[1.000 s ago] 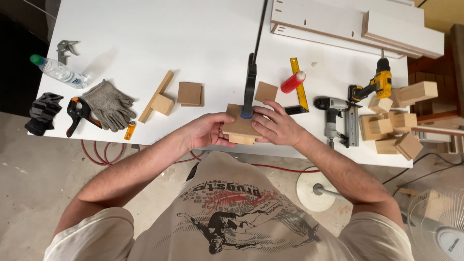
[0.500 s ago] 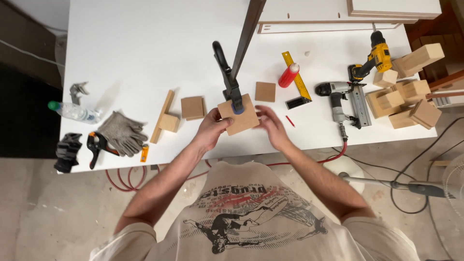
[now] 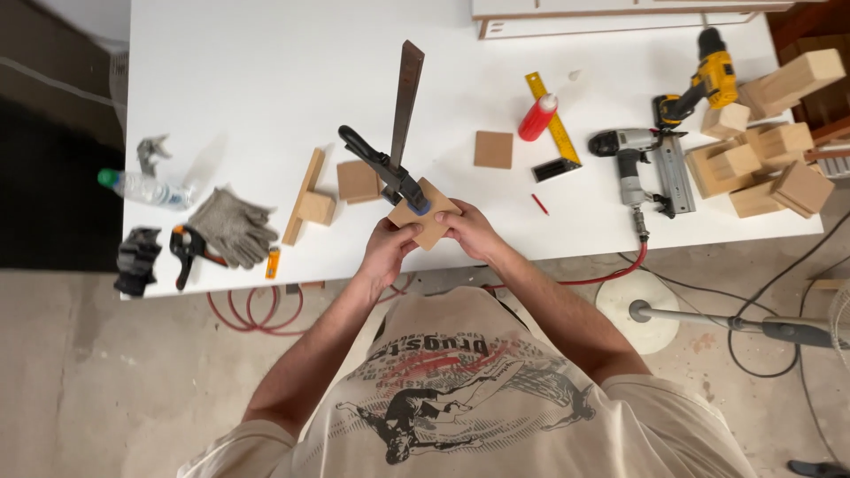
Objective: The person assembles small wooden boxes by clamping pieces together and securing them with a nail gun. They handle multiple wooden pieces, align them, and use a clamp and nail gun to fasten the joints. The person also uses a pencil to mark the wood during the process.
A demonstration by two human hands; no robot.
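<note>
Both hands, left hand [image 3: 387, 250] and right hand [image 3: 467, 232], grip a small tan wooden block [image 3: 425, 213] carrying a black bar clamp [image 3: 396, 133] near the white table [image 3: 266, 80]'s front edge; stiff, light, top-heavy, probably best held by the block's sides.

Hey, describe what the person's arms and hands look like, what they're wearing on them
Both arms are bare from the short sleeves of a cream T-shirt down. The left hand and right hand wear no gloves, and no watch, ring or wristband can be seen. The shirt front carries a dark printed graphic with red accents. A pair of grey work gloves lies unworn on the white table.
</note>
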